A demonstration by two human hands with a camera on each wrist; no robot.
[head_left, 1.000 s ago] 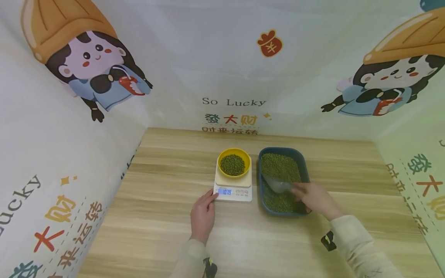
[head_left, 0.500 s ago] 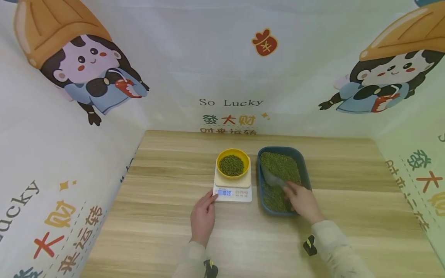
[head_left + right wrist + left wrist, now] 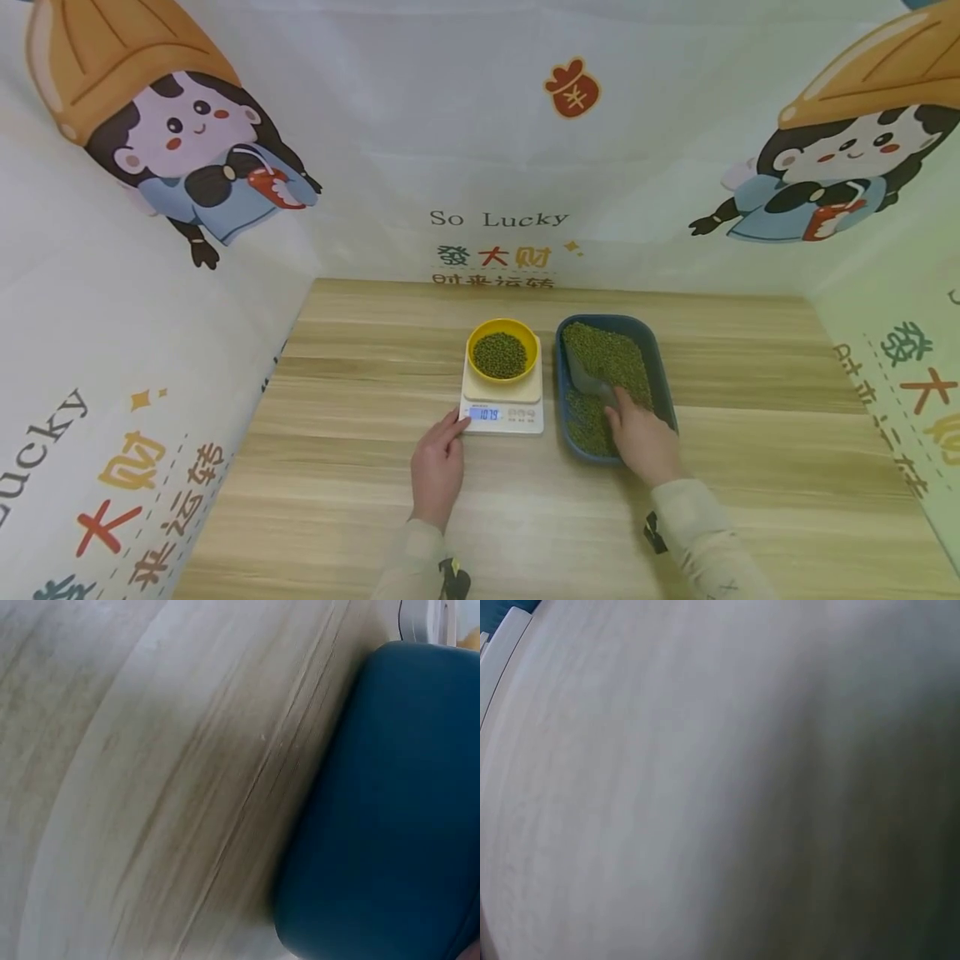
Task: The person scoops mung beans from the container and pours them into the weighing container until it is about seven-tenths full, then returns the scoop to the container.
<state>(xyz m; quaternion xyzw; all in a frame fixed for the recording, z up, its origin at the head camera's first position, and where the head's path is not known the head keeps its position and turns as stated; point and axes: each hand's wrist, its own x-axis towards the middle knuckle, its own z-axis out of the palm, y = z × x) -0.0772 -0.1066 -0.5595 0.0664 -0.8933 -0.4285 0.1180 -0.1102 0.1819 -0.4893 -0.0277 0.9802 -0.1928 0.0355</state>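
Now gripping the scoop (image 3: 591, 385) with the right hand (image 3: 645, 442), reaching over the near edge of the blue tray (image 3: 657, 375)! Just beyond the right fingertips, angled ahead and to the left, with its blade down among the green beans (image 3: 615, 358). Well apart from the left hand (image 3: 438, 471), with the white scale (image 3: 502, 393) in between. Touching the scale's near left corner with that left hand; cannot tell whether pinching it or merely resting there. Up on the scale, just ahead and to the right of the left hand: a yellow bowl (image 3: 502, 380) holding a smaller heap of beans (image 3: 500, 356). Showing digits like 107.9 on the lit display (image 3: 485, 414). Standing side by side on the counter (image 3: 352, 400), tray right of scale.
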